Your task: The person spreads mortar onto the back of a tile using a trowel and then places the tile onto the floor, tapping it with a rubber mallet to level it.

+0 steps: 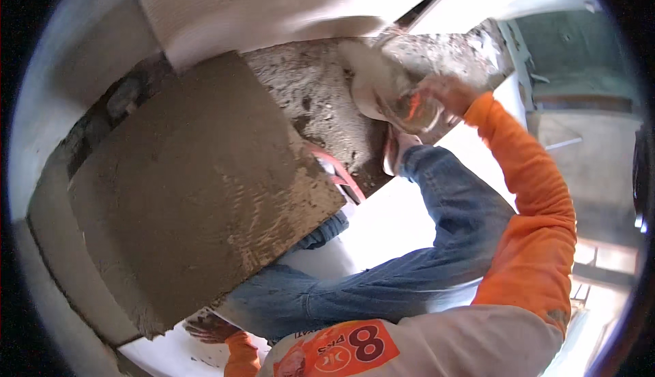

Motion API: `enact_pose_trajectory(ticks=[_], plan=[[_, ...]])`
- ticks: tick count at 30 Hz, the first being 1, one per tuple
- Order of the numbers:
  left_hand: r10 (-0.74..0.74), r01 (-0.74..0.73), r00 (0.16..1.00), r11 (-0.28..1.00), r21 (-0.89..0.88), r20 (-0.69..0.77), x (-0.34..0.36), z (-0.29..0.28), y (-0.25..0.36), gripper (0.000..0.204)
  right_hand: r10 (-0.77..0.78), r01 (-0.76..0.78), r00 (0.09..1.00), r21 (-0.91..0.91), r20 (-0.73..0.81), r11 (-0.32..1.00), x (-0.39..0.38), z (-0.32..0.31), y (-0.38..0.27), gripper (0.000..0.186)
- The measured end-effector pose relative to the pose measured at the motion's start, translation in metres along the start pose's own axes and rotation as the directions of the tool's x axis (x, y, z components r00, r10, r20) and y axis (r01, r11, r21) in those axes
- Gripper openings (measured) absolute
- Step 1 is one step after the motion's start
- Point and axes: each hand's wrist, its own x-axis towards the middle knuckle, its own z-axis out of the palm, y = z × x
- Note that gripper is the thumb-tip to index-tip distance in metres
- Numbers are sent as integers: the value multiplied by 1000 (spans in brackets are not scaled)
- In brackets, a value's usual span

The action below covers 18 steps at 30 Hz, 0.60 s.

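A large square slab [184,179], coated with grey-brown wet mortar, lies tilted over my left leg. Ridges and paler patches mark its lower right part. My left hand [210,328] is at the slab's lower edge, fingers stretched out against a white surface; the slab partly covers it. My right hand [447,96] reaches out to the far right, closed and smeared by motion. It is on a blurred tool with an orange part [413,105], at a pale mortar-smeared container [372,80]. The tool's exact kind cannot be made out.
Rough ground with rubble [307,97] lies beyond the slab. A red curved strap or handle [338,169] shows beside the slab's right edge. Pale large panels [273,2] stand at the back. My jeans-clad legs [368,288] spread across a bright white surface [396,220].
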Motion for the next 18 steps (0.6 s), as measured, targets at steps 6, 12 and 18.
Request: enact_pose_trajectory(ticks=[6, 12, 18], plan=[[-67, 70, 988, 997, -19, 137, -31, -28, 15, 63, 693, -306, 616, -697, 374, 648, -69, -28, 119, 40], [10, 3, 999, 969, -247, 52, -5, -60, 41, 60, 642, -512, 738, -449, 205, 732, 24, 68, 105, 28], [293, -185, 955, 721, -668, 51, 45, -132, 113, 57, 570, -310, 763, -602, 304, 736, 11, 76, 88, 25]])
